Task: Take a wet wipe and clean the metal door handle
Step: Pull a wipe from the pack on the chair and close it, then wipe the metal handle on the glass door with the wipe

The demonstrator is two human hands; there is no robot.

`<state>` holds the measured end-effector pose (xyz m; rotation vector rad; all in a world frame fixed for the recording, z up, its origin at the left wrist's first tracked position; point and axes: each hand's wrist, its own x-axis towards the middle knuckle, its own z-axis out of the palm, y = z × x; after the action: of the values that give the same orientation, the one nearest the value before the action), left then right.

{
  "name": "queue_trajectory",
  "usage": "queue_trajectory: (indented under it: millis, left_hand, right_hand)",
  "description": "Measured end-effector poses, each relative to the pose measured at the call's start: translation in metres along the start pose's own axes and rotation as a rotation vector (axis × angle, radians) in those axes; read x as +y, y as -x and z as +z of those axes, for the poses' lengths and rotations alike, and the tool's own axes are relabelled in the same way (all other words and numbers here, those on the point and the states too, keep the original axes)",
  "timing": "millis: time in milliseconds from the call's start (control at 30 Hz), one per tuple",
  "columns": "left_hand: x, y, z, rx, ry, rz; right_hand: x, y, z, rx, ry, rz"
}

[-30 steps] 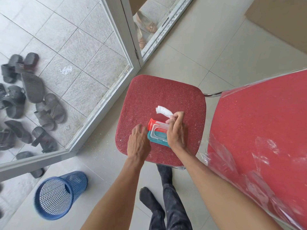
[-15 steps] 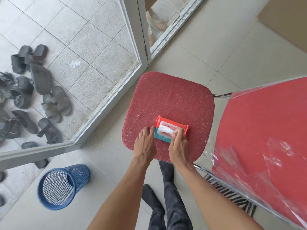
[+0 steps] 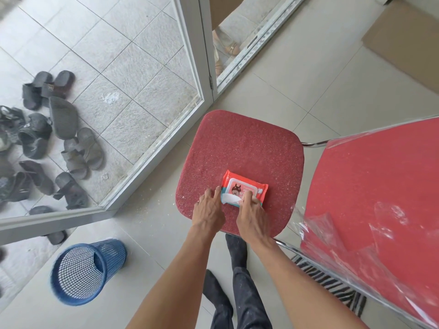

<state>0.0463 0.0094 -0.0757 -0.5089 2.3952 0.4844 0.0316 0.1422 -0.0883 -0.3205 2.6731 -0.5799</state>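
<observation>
Red stool seat (image 3: 240,148) bearing the wipe pack (image 3: 245,186). Left hand (image 3: 209,210), fingers spread and empty, steadies it; right hand (image 3: 251,214) pinches a white wipe (image 3: 231,200). Best drawn out slowly.

Likely a home entrance: tiled floor (image 3: 285,74), glass door (image 3: 133,67), sandals (image 3: 80,153) piled outside, red chairs (image 3: 244,148), bin (image 3: 88,269).

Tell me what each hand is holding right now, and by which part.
Right hand pinches the white wet wipe by its near end, over the pack. Left hand holds nothing.
</observation>
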Motion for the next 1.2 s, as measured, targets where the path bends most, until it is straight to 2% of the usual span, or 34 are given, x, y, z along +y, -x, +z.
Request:
queue_trajectory:
  millis: [267,400,533,700,900,1200]
  left_hand:
    - [0.003,0.021,-0.027,-0.066,-0.019,0.007]
    - [0.004,0.035,-0.061,-0.079,-0.033,0.008]
    - [0.006,0.054,-0.103,-0.053,-0.012,0.034]
    - [0.004,0.091,-0.177,0.089,0.042,0.089]
    - [-0.009,0.152,-0.280,0.311,0.123,0.116]
    - [-0.078,0.291,-0.445,0.869,0.011,0.033]
  right_hand:
    - [-0.008,0.010,-0.017,-0.215,-0.040,0.093]
    - [-0.023,0.014,-0.040,-0.217,-0.071,0.119]
    - [-0.051,0.010,-0.076,-0.150,-0.104,0.058]
    - [-0.112,0.005,-0.139,-0.034,-0.116,-0.081]
    - [-0.210,0.013,-0.216,0.075,-0.237,-0.291]
    - [-0.402,0.050,-0.322,0.298,-0.459,-0.573]
